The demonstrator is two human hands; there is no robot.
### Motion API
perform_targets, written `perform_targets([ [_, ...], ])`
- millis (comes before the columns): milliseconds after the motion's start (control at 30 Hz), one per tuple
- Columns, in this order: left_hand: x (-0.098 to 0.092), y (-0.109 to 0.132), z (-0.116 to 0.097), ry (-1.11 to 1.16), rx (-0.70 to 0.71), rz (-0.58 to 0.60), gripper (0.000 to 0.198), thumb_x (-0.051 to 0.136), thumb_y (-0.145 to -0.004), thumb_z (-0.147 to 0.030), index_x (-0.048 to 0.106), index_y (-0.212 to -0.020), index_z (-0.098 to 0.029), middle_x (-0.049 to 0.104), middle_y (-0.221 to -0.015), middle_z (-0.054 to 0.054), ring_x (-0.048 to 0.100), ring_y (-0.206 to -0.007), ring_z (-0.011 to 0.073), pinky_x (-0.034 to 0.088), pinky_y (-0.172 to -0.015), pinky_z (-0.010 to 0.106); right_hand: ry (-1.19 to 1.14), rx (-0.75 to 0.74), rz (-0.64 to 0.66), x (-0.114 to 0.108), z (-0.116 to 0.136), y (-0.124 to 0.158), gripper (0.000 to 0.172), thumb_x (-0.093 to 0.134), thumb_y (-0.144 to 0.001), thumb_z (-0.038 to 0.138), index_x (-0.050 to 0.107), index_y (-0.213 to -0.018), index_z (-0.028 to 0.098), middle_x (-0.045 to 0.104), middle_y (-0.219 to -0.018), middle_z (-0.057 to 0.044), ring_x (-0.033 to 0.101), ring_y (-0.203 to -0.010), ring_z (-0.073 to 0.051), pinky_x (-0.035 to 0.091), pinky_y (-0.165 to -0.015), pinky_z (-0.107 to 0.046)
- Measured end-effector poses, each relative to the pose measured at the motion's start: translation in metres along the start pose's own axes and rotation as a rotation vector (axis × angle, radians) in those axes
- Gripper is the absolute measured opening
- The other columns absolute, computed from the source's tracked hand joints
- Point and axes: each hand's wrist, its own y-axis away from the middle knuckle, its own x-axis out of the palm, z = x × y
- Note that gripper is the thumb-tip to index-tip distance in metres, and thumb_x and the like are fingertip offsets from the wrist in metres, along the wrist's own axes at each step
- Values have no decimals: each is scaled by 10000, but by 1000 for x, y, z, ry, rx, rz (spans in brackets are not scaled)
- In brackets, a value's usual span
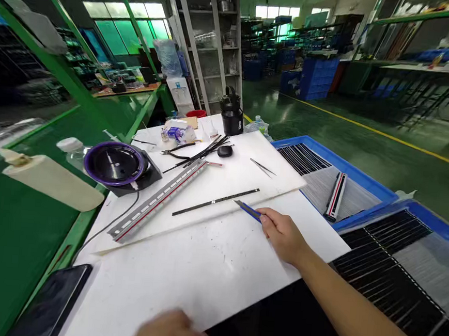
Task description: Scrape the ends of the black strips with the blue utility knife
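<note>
My right hand is closed around a blue utility knife, its blade out and pointing left. Just beyond the blade tip, a thin black strip lies flat on the white foam sheet. My left hand is smeared by motion at the bottom edge, over the near side of the white table; its fingers cannot be made out. Left of the strip, a long grey slotted bar with a red line rests slantwise across the foam. Tweezers lie at the foam's right.
A purple-rimmed black round device, cutting pliers, loose black strips, a small black case and a black flask stand or lie around the foam. A phone is at lower left. Blue trays of strips flank the right side.
</note>
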Motion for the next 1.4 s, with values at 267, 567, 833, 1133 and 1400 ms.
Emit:
perform_targets([
  [267,-51,-117,121,-559,-466,66,623,464,-905,-502,563,-1365,-92,559,-1433,217,414,-1407,403,308,-1188,575,-7,-85,66,-7,3,3,210,495,-961,318,693,-978,250,659,-777,15,579,-711,-189,412,-658,-306],
  [567,-26,-159,162,-592,-640,157,707,390,-939,-482,484,-1425,23,607,-1344,315,584,-1228,472,494,-972,615,7,-102,16,-5,2,4,267,517,-969,417,724,-1015,255,714,-798,7,608,-685,-194,439,-633,-307],
  [833,-4,-171,122,-408,-214,264,456,477,-961,-406,626,-1338,-196,668,-1360,82,534,-1346,269,420,-1154,409,52,-168,24,-7,2,7,352,509,-974,459,770,-944,224,733,-797,-19,656,-734,-213,484,-637,-300],
  [1133,40,-160,111,-420,-157,62,227,542,-991,-272,717,-1079,-158,776,-1034,89,731,-959,227,595,-863,411,209,-275,108,-7,1,10,310,448,-984,254,746,-1068,242,692,-731,4,620,-669,-187,494,-646,-310],
  [1400,-2,-141,95,-514,137,-140,179,559,-974,-214,727,-1031,-186,803,-922,55,765,-809,221,603,-712,323,408,-444,127,7,-1,15,281,579,-914,177,763,-1123,211,674,-978,-92,550,-936,-261,473,-862,-445],
])
